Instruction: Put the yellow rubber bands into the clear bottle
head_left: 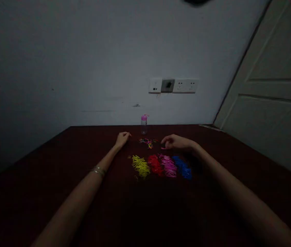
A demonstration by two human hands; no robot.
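Four rows of rubber bands lie side by side on the dark table [104,209]: yellow bands [140,166], red bands [155,165], pink bands [168,166] and blue bands [183,167]. Behind them is a small pile of mixed-colour bands [147,141]. My right hand [175,141] is just right of this pile, fingers pinched, with a pink rubber band [163,148] at the fingertips. To the pile's left my left hand [123,139] rests on the table, its fingers curled in a loose fist. I see nothing in it, though the picture is dark.
A clear bottle with a pink cap [144,125] stands behind the mixed pile, near the wall. Sockets [185,85] are set in the wall [83,61] above. A panelled door [271,89] is on the right. One loose yellow band [129,157] lies left of the yellow row.
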